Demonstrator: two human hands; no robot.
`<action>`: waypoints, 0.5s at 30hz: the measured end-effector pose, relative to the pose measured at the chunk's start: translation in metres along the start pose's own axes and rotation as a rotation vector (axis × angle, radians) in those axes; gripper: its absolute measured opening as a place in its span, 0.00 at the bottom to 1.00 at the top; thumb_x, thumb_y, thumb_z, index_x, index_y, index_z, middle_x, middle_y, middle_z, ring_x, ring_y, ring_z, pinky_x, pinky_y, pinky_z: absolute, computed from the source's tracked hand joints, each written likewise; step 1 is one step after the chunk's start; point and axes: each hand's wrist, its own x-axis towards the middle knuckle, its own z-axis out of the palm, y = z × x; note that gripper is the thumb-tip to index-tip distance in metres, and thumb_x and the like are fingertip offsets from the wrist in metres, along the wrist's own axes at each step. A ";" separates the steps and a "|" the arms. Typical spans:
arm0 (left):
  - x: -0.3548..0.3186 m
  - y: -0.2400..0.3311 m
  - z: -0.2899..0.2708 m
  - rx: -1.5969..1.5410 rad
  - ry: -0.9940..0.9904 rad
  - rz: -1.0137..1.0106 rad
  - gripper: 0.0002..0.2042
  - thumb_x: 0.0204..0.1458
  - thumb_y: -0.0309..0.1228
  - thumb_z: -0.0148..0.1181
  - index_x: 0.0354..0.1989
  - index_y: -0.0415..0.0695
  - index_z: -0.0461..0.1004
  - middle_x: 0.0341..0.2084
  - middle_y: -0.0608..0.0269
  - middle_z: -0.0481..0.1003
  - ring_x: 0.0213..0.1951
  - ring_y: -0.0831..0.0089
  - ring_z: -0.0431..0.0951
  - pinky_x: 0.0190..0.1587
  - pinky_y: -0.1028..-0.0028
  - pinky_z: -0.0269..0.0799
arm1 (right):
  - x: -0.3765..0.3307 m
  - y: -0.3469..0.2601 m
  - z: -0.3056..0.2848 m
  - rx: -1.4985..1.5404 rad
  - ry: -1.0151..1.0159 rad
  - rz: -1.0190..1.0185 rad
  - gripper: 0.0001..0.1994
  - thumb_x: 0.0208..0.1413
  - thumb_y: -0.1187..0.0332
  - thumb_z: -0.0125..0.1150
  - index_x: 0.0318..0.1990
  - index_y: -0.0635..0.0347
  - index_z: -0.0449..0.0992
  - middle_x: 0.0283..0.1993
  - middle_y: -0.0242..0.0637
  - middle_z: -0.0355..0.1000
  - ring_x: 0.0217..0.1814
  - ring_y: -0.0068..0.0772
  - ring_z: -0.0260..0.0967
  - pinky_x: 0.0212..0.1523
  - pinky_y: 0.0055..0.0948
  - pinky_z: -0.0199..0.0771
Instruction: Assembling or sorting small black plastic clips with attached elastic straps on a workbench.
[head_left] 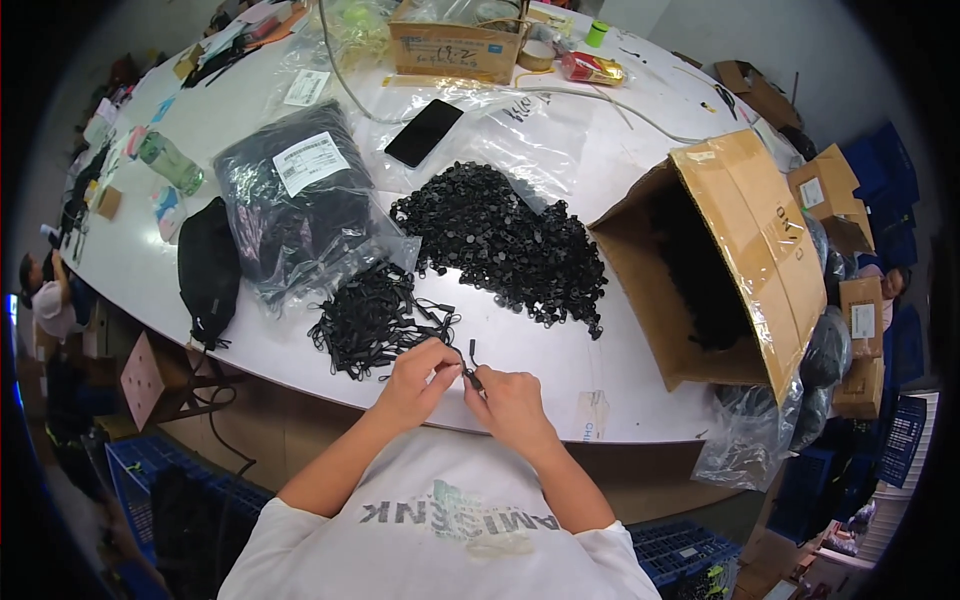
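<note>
Just above the table's near edge, my left hand [420,380] and my right hand [508,402] meet, each in a pinch. Between their fingertips is a small black cord pull [473,352], its end sticking up past the fingers. Whether a second small part is pinched with it is hidden by the fingers. Close to my left hand lies a tangled pile of black cord pulls with loops [360,322]. Farther off, in the middle of the table, spreads a large heap of small black plastic pieces [500,240].
A cardboard box [765,250] lies on its side at the right, black contents inside. At the left are a clear bag of black goods [290,200], a black cloth pouch [209,270] and a bottle [170,160]. A phone [424,133] lies beyond the heap; another box [455,45] stands behind.
</note>
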 end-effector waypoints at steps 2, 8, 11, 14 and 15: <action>-0.007 -0.001 0.005 -0.231 -0.052 -0.145 0.04 0.48 0.20 0.60 0.31 0.37 0.72 0.27 0.62 0.71 0.30 0.72 0.70 0.33 0.75 0.66 | -0.001 0.000 -0.001 0.047 0.031 -0.025 0.09 0.50 0.65 0.58 0.25 0.60 0.69 0.19 0.40 0.71 0.18 0.42 0.71 0.20 0.39 0.69; -0.003 0.010 0.013 -0.423 -0.039 -0.021 0.07 0.42 0.20 0.65 0.30 0.40 0.75 0.28 0.64 0.70 0.30 0.78 0.67 0.33 0.78 0.64 | -0.004 -0.003 -0.004 0.181 0.184 -0.083 0.10 0.46 0.66 0.61 0.22 0.60 0.68 0.18 0.40 0.70 0.16 0.42 0.68 0.19 0.38 0.67; 0.006 0.011 0.009 -0.217 0.144 0.115 0.06 0.40 0.17 0.65 0.27 0.39 0.75 0.27 0.63 0.70 0.28 0.76 0.67 0.29 0.78 0.65 | -0.005 -0.002 -0.002 0.368 0.199 -0.025 0.09 0.48 0.69 0.60 0.22 0.63 0.69 0.15 0.38 0.67 0.13 0.36 0.65 0.17 0.32 0.64; 0.018 0.005 0.009 -0.106 0.255 0.251 0.08 0.37 0.15 0.65 0.26 0.39 0.76 0.24 0.63 0.69 0.26 0.72 0.69 0.25 0.76 0.64 | -0.006 -0.004 -0.012 0.767 0.082 0.074 0.06 0.52 0.73 0.58 0.25 0.64 0.73 0.12 0.30 0.62 0.12 0.18 0.55 0.15 0.22 0.52; 0.021 0.004 0.010 0.006 0.264 0.366 0.08 0.37 0.15 0.65 0.26 0.40 0.76 0.23 0.63 0.68 0.25 0.71 0.69 0.24 0.75 0.64 | -0.005 -0.004 -0.013 0.795 0.093 0.086 0.07 0.53 0.73 0.57 0.25 0.64 0.74 0.12 0.28 0.61 0.13 0.15 0.53 0.15 0.21 0.50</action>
